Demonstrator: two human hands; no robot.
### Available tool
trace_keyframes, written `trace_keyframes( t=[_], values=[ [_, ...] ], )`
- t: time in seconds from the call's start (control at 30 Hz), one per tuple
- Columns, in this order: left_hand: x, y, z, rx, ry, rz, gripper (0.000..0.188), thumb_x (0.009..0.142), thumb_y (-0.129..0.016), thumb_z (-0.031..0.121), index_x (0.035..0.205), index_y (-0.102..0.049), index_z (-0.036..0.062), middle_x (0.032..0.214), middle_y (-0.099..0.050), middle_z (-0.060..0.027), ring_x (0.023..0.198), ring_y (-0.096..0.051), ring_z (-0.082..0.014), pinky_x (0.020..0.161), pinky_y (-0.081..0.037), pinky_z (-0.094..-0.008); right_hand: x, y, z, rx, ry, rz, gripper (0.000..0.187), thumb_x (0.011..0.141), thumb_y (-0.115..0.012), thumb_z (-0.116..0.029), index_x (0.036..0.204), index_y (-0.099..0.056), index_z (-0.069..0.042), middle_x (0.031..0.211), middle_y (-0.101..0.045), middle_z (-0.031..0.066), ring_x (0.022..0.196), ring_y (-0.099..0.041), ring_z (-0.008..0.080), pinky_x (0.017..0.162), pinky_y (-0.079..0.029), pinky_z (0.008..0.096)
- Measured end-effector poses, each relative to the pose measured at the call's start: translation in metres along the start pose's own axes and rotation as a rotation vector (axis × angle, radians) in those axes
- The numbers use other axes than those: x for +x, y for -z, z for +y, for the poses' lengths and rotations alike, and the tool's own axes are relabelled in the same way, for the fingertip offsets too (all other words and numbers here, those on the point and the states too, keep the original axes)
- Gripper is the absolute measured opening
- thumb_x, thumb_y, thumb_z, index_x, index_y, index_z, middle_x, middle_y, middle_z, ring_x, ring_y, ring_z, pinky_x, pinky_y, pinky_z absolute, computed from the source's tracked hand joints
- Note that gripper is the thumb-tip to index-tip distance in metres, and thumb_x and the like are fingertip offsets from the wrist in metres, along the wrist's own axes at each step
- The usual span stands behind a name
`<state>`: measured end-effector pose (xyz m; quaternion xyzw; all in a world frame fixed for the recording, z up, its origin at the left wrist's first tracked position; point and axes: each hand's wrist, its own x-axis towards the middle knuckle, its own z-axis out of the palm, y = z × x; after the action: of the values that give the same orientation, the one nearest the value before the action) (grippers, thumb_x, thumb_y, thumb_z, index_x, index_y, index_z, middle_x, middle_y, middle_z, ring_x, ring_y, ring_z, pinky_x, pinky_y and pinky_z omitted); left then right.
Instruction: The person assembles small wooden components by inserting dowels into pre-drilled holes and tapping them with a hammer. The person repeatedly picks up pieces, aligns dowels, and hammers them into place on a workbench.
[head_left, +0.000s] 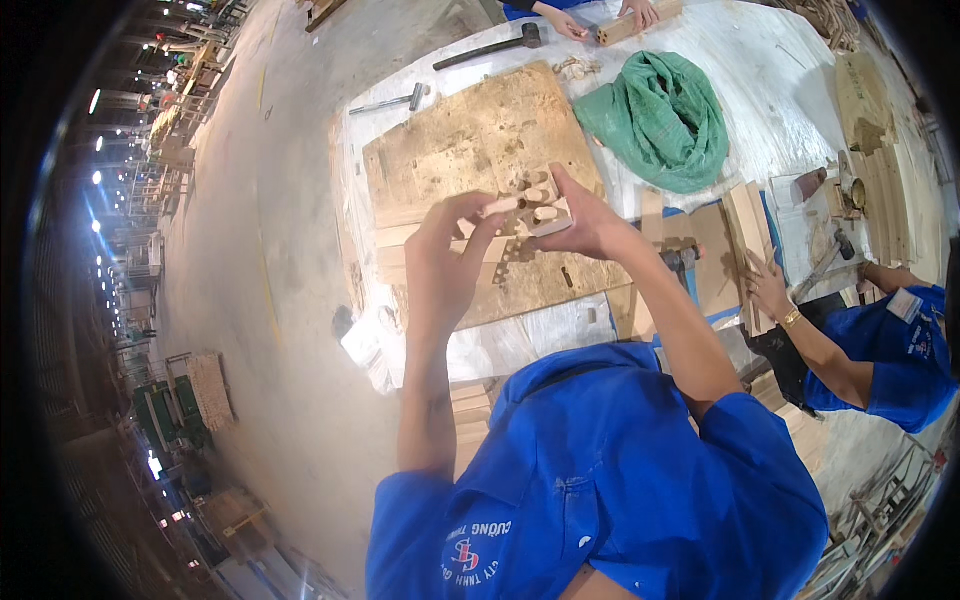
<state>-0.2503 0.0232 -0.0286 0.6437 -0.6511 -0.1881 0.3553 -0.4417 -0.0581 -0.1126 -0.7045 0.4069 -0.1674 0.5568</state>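
Note:
My left hand [440, 258] pinches a short pale wooden dowel [501, 207] between thumb and fingers, above the middle of a worn wooden board [470, 125]. Close beside it, my right hand [592, 226] is closed around a small light wooden piece [553, 227]. The dowel's inner end meets the cluster of short pegs by my right fingers; whether it sits in a hole I cannot tell. More small dowels and flat wooden strips [395, 256] lie on the board under my hands, partly hidden by them.
Beyond the board lie a black-headed mallet [490, 48] and a metal hammer [390, 101]. A green sack [665, 120] is heaped at the back right. At the right, a co-worker's hand [768, 290] rests on long wooden boards [748, 240]. Another person's hands [640, 12] hold wood at the far edge.

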Motion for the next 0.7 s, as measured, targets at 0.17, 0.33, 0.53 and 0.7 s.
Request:
trace_keyframes(
  t=[0.17,0.33,0.53,0.7],
  values=[
    [0.01,0.0,0.0,0.188,-0.173,-0.11,0.018,0.089,-0.073,0.01,0.105,-0.071,0.0025,0.093,-0.071,-0.0106,0.079,-0.066,-0.023,0.073,-0.051,-0.0342,0.0,-0.004,0.0,0.086,0.115,0.014,0.111,0.069,-0.089,-0.029,0.152,-0.022,0.002,0.142,-0.05,0.0249,0.132,-0.05,0.0345,0.11,-0.041,0.0371],
    [0.026,0.015,0.013,0.433,-0.429,-0.282,0.016,0.09,-0.07,0.012,0.104,-0.071,0.0037,0.089,-0.067,-0.0105,0.083,-0.064,-0.0269,0.074,-0.051,-0.0382,0.002,-0.011,0.016,0.023,0.242,0.081,0.095,0.071,-0.088,-0.023,0.146,-0.032,-0.002,0.134,-0.055,0.0217,0.124,-0.055,0.0324,0.105,-0.043,0.0386],
    [0.039,0.018,0.023,0.53,-0.496,-0.413,0.016,0.091,-0.068,0.012,0.105,-0.071,0.0045,0.082,-0.063,-0.0096,0.079,-0.061,-0.0263,0.071,-0.051,-0.0384,0.006,-0.016,0.018,0.038,0.249,0.086,0.094,0.071,-0.088,-0.024,0.145,-0.034,-0.004,0.133,-0.056,0.0197,0.123,-0.055,0.0336,0.104,-0.044,0.0397],
    [0.04,0.013,0.015,0.404,-0.439,-0.391,0.012,0.091,-0.066,0.011,0.096,-0.07,0.0014,0.083,-0.066,-0.0089,0.082,-0.063,-0.0255,0.071,-0.053,-0.0378,0.001,-0.016,0.018,0.084,0.26,0.176,0.078,0.07,-0.084,-0.018,0.135,-0.042,-0.005,0.124,-0.059,0.02,0.118,-0.057,0.0362,0.099,-0.046,0.041]
  ],
)
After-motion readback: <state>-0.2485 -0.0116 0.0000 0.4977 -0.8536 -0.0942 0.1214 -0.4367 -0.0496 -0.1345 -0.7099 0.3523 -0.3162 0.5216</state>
